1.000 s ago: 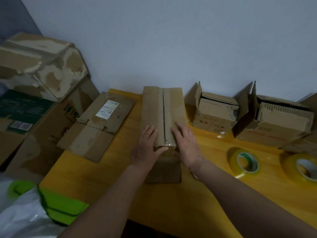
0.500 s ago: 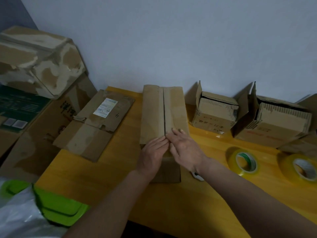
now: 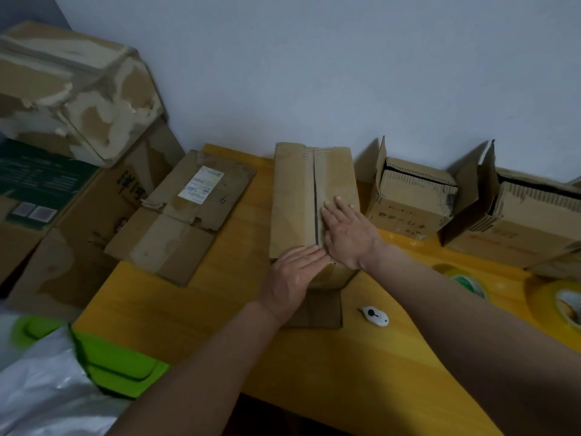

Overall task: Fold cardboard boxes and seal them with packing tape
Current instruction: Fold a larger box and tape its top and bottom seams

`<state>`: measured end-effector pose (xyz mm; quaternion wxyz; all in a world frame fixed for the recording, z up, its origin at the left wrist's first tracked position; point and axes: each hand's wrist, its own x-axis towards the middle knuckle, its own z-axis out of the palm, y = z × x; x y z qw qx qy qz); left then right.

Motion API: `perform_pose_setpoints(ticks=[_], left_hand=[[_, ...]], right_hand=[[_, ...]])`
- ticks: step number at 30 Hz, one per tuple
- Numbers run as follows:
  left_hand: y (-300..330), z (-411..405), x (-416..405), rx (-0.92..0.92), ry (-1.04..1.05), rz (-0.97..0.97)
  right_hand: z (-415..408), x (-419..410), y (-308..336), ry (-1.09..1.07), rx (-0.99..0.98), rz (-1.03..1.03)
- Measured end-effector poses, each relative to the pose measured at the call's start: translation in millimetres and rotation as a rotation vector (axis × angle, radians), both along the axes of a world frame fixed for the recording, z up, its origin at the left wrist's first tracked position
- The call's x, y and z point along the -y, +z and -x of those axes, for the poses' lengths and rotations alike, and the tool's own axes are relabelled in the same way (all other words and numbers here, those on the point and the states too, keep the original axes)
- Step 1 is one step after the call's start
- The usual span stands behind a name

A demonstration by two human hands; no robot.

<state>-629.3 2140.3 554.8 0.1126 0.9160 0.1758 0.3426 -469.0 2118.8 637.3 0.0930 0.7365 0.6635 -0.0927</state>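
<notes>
Both hands (flat) atop box

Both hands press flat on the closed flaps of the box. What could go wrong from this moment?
1. Flaps of the box may spring open if the left hand or right hand lifts.
2. The tape rolls lie to the right, so reaching frees one flap.
3. The small cutter beside the right forearm could be knocked.

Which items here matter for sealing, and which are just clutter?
In use: tall box, left hand, right hand, tape rolls, white cutter.
Lying about: flattened carton, open boxes, green lid.
</notes>
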Motion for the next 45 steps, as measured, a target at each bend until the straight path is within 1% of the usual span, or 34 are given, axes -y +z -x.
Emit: perform_pose_setpoints(ticks=[2,3,4,6,8,10,16,20,22,25,32,35,39,42,45], left_hand=[[-0.1,1.5,-2.7,0.019,-0.019,-0.024],[-0.7,1.8,-3.0,0.029,-0.026,-0.033],[-1.6,2.1,-2.9,0.034,-0.027,-0.042],[-3.4,2.7,-3.4,0.026,-0.028,-0.048],[-4.4,2.6,-2.9,0.028,-0.021,-0.042],[-1.8,2.4,-1.7,0.038,-0.009,-0.049],[1.7,1.8,0.1,0.052,0.005,-0.063],[0.1,3.4,0.7,0.061,0.006,-0.070],[-3.3,6.1,2.9,0.071,0.003,-0.067],[-5.6,3.2,2.7,0.078,0.011,-0.067],[-9.3,2.2,-1.9,0.074,-0.004,-0.033],[-8.8,4.3,-4.5,0.059,-0.015,-0.052],[-11.4,7.8,-2.1,0.051,-0.025,-0.062],[-9.3,4.5,-1.8,0.067,-0.010,-0.064],[-8.6,6.7,-3.8,0.067,-0.025,-0.054]], right_hand=[[6.8,11.6,-0.8,0.048,-0.156,-0.150],[11.5,18.1,-1.4,0.084,-0.215,-0.180],[15.5,23.3,-2.9,0.118,-0.256,-0.175],[18.5,26.4,-8.0,0.119,-0.282,-0.130],[19.5,18.6,-6.0,0.086,-0.258,-0.124],[22.0,7.8,-1.6,0.071,-0.192,-0.108],[19.6,-25.5,1.5,0.003,-0.039,0.040],[19.5,-32.6,2.3,-0.038,-0.047,0.022],[24.7,-23.6,-1.9,-0.009,-0.053,0.014],[23.1,-23.7,-8.1,-0.014,-0.009,0.026],[-5.3,-84.5,-13.5,-0.084,0.066,0.086],[-16.7,-98.9,-15.8,-0.091,0.062,0.061],[-13.9,-85.2,-20.6,-0.052,-0.010,-0.045],[-14.2,-86.8,-27.4,-0.020,0.055,-0.043],[-26.3,-111.0,-27.0,-0.022,0.158,-0.041]])
